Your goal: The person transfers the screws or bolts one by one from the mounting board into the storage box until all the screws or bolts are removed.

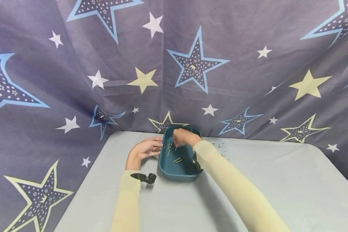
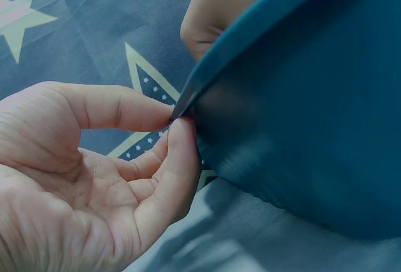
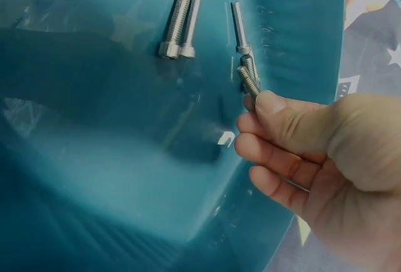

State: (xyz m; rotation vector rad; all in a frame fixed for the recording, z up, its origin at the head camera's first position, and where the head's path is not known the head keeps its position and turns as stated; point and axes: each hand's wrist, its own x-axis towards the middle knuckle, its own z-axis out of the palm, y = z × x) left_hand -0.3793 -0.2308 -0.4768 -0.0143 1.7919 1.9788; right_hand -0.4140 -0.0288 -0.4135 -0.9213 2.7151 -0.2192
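Observation:
A deep teal plastic bin (image 1: pixel 178 177) stands at the far side of the table. My left hand (image 1: pixel 146 149) is at its left side; in the left wrist view the thumb and a finger pinch the bin's rim (image 2: pixel 247 41). Inside the bin, my right hand (image 1: pixel 186 137) pinches a threaded bolt (image 3: pixel 249 81) between thumb and fingers, the thread end sticking out. Just past it lie more metal bolts (image 3: pixel 239 26) on the bin floor. Two socket-head bolts (image 3: pixel 175 26) lie side by side farther off. A small pale piece (image 3: pixel 225 138) shows near the fingertips.
Small shiny pieces (image 1: pixel 222 151) lie scattered on the table to the right of the bin, partly behind the right sleeve (image 1: pixel 220 167). A star-patterned curtain (image 1: pixel 185 106) hangs right behind the bin and along the left of the pale tabletop (image 1: pixel 168 209).

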